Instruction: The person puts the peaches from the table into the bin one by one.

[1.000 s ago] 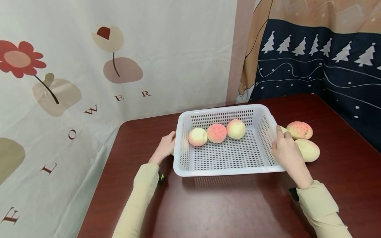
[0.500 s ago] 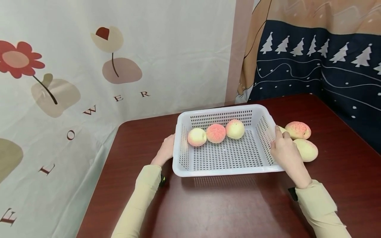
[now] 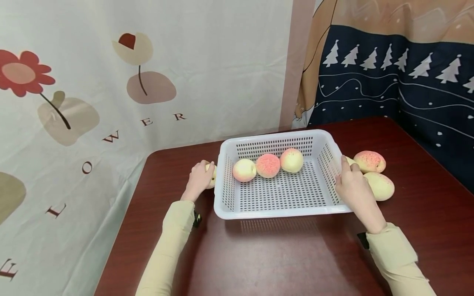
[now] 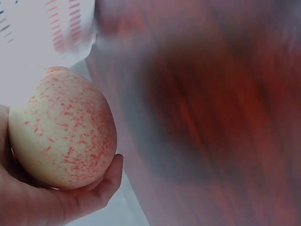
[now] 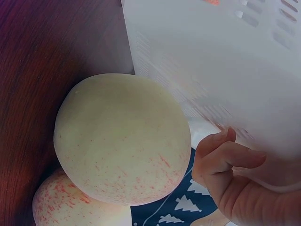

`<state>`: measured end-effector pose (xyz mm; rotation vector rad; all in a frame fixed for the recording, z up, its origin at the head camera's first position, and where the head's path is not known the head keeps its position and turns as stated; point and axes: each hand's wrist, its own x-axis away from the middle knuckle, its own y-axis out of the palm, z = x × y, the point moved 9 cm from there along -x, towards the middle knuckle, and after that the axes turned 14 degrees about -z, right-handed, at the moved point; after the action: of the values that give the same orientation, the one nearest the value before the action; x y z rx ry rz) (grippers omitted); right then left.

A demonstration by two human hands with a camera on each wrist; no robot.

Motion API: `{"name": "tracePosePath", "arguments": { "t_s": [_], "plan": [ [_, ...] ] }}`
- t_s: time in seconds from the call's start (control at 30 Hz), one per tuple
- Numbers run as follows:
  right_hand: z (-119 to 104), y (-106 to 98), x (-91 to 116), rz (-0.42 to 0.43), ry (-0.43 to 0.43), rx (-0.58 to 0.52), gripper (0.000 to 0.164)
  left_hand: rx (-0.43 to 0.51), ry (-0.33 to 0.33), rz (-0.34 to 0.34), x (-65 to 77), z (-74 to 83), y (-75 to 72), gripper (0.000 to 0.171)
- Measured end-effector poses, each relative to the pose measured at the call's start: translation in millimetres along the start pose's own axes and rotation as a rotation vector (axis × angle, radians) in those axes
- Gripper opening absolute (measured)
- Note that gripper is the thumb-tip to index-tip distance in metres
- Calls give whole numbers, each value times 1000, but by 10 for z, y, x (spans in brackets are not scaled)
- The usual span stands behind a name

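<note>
A white perforated plastic basket (image 3: 281,214) has three peaches in a row along its back wall: a yellow peach (image 3: 244,170), a pink peach (image 3: 268,165) and a pale peach (image 3: 291,160). Just outside its left wall, my left hand (image 3: 198,181) grips another peach (image 4: 68,129), pale with red flecks. In the left wrist view the fingers (image 4: 106,188) curl under that peach. My right hand (image 3: 356,191) holds the basket's right rim, with fingers curled at the outer wall in the right wrist view.
Right of the basket lie several peaches, among them a red-tipped peach (image 3: 369,161) and a large pale peach (image 3: 379,186). The dark wooden table (image 3: 270,259) reaches back to a flower-printed curtain (image 3: 222,82). A navy cloth (image 3: 359,86) hangs at the right.
My left hand was partly hidden behind the basket's left wall; it has shifted left and a peach now shows in its grip. The right hand and basket stay almost in place.
</note>
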<state>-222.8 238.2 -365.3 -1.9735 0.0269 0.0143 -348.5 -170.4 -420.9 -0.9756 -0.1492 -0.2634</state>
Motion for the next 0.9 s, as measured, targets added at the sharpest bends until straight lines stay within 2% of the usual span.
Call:
{"name": "tracePosePath", "arguments": {
  "t_s": [0.2,0.37,0.5,0.73,0.9],
  "plan": [
    [4,1,-10,-19,16,2,61,14,-13,24,6,-19,-196,55],
    [8,2,-11,-22,19,3,61,8,19,67,12,85,-367,54],
    [12,2,-8,-16,17,3,61,-25,67,91,9,235,-464,52],
    [14,1,-6,-8,16,-6,61,-99,169,146,20,586,-599,49],
    [17,5,-11,0,11,-6,61,-141,218,166,36,792,-622,45]
  ]
}}
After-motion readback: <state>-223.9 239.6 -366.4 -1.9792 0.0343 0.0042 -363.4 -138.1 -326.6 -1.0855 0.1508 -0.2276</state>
